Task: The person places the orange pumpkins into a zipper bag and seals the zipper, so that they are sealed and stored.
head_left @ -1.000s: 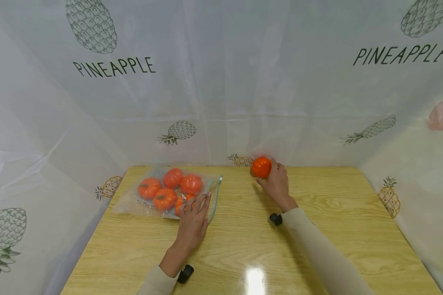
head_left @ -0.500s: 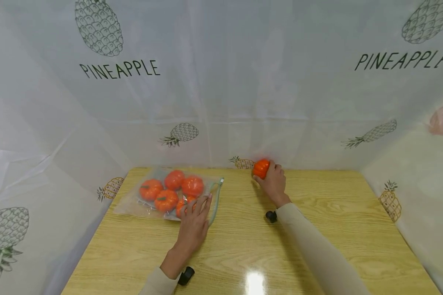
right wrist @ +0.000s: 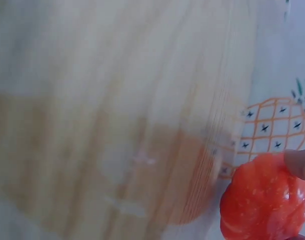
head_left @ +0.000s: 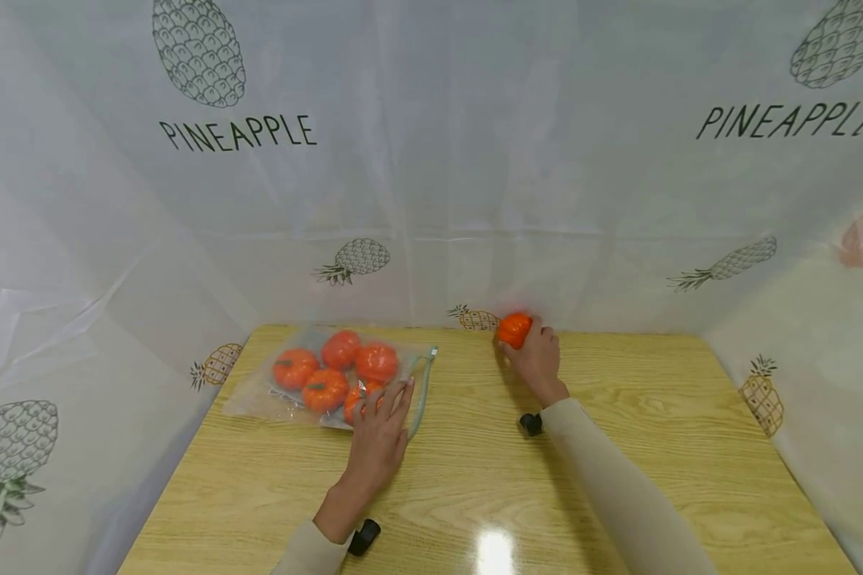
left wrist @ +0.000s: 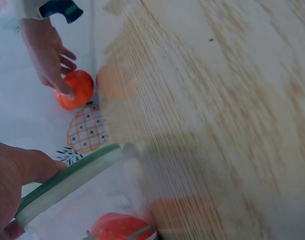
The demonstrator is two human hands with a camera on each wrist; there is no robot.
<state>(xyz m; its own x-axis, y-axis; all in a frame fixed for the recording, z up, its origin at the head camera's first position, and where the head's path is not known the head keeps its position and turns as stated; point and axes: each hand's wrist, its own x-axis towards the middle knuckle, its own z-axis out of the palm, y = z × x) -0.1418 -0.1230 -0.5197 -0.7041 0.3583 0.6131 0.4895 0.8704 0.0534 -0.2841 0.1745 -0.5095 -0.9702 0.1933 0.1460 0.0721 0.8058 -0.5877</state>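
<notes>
My right hand [head_left: 536, 357] holds a small orange-red toy pumpkin [head_left: 514, 329] between thumb and fingers at the table's back edge, close to the wall sheet. In the right wrist view, fingertips touch two sides of this ribbed pumpkin [right wrist: 265, 200]. On the left lies a clear zip bag [head_left: 259, 399] with several similar pumpkins [head_left: 325, 390] inside. My left hand [head_left: 379, 439] rests on the bag near its mouth, fingers spread over one pumpkin and partly hiding it. The left wrist view shows the thumb [left wrist: 37, 165] along the bag's green zip strip [left wrist: 67, 172].
A wood-grain table [head_left: 475, 463] spans the space below the hands. White sheeting [head_left: 446, 160] printed with pineapples encloses its back and sides. A green-edged zip with a white slider [head_left: 434, 351] marks the bag's right end.
The pumpkin has turned a little in my right hand, which stays near the back edge. My left hand keeps its place on the bag. The head view has shifted slightly.
</notes>
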